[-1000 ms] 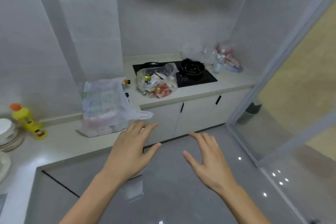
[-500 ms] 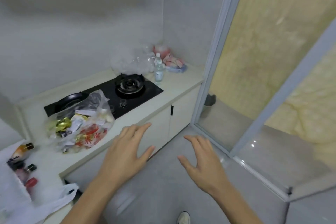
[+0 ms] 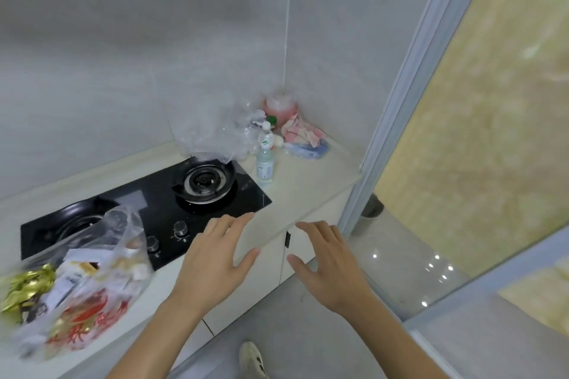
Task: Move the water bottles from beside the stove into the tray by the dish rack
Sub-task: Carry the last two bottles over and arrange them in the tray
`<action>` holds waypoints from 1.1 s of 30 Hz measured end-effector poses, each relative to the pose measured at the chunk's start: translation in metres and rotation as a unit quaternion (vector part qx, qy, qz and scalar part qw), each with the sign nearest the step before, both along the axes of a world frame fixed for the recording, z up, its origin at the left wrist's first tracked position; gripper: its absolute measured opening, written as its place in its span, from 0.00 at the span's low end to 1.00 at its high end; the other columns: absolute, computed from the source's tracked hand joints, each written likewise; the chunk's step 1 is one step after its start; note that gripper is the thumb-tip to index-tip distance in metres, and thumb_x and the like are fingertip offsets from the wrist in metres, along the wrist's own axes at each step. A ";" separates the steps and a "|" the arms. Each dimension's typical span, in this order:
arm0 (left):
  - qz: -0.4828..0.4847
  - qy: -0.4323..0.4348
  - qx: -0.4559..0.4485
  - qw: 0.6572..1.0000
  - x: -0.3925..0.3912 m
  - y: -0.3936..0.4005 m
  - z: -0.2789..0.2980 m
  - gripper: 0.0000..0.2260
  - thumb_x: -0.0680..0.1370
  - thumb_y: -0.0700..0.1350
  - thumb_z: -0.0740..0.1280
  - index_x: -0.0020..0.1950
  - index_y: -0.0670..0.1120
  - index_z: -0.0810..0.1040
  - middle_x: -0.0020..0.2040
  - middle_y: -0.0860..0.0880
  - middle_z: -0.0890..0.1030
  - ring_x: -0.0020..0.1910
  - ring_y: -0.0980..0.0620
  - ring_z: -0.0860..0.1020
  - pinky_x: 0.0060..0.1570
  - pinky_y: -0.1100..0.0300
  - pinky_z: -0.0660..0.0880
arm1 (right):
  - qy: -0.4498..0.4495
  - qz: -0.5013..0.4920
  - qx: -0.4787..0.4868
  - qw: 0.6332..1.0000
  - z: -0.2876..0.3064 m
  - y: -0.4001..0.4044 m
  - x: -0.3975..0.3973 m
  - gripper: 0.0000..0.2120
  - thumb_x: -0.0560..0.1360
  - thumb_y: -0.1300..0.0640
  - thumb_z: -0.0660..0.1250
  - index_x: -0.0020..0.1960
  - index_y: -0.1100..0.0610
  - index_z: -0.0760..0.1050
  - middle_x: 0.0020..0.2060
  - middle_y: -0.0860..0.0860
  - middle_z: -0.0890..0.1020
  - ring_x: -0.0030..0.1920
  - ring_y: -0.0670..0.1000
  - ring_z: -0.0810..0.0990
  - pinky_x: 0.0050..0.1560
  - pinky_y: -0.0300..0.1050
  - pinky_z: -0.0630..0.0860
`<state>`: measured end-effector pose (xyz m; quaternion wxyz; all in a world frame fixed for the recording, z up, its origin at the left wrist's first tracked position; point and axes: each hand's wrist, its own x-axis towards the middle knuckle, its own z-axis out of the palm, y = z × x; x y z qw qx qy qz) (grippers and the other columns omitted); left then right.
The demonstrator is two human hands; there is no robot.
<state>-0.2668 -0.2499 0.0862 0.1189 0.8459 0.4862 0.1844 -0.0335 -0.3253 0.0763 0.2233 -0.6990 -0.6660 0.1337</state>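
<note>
A clear water bottle (image 3: 265, 154) with a white cap and a green-and-white label stands upright on the pale counter (image 3: 311, 184), just right of the black gas stove (image 3: 160, 209). A crumpled clear plastic bag (image 3: 215, 132) behind it may hide more bottles; I cannot tell. My left hand (image 3: 215, 264) hovers, fingers spread, over the counter's front edge near the stove knobs. My right hand (image 3: 329, 268) is held out beside it in front of the cabinet doors, fingers relaxed. Both hands hold nothing and are well short of the bottle. No tray or dish rack is in view.
A clear bag of snack packets (image 3: 74, 295) lies on the counter at the left front. A pink container (image 3: 280, 106) and crumpled cloths (image 3: 303, 137) fill the back corner. A sliding glass door frame (image 3: 409, 95) bounds the counter on the right.
The view has swung right and closer to the stove; the bottle now looks larger and nearer. Both hands stay raised and empty, reaching forward toward the counter.
</note>
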 end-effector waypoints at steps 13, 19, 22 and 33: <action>0.003 0.042 -0.020 0.999 0.113 0.276 -0.025 0.29 0.82 0.58 0.66 0.82 0.54 0.66 0.65 0.50 0.77 0.65 0.45 0.75 0.58 0.48 0.77 | -0.058 -0.010 -0.029 0.998 -0.014 0.274 0.108 0.29 0.81 0.40 0.66 0.78 0.50 0.67 0.69 0.49 0.74 0.67 0.55 0.71 0.63 0.52 0.76; 0.050 0.060 -0.091 0.993 0.139 0.357 -0.054 0.29 0.81 0.58 0.67 0.81 0.54 0.65 0.66 0.47 0.75 0.67 0.43 0.74 0.61 0.48 0.75 | -0.031 0.029 -0.102 0.994 -0.037 0.398 0.129 0.29 0.81 0.44 0.69 0.78 0.52 0.67 0.74 0.54 0.72 0.75 0.59 0.69 0.72 0.55 0.70; 0.082 0.017 -0.168 0.982 0.148 0.376 -0.078 0.32 0.80 0.57 0.71 0.81 0.53 0.65 0.67 0.46 0.75 0.70 0.43 0.73 0.66 0.47 0.74 | -0.003 0.047 -0.126 0.991 -0.051 0.458 0.135 0.29 0.80 0.48 0.71 0.77 0.55 0.67 0.73 0.56 0.74 0.73 0.60 0.72 0.71 0.54 0.70; 0.270 -0.114 -0.313 0.903 0.191 0.389 -0.139 0.27 0.70 0.47 0.83 0.64 0.51 0.75 0.60 0.53 0.78 0.57 0.50 0.80 0.60 0.52 0.77 | 0.086 0.185 -0.216 0.955 -0.117 0.580 0.126 0.31 0.67 0.47 0.82 0.66 0.52 0.74 0.63 0.51 0.82 0.64 0.55 0.81 0.61 0.54 0.79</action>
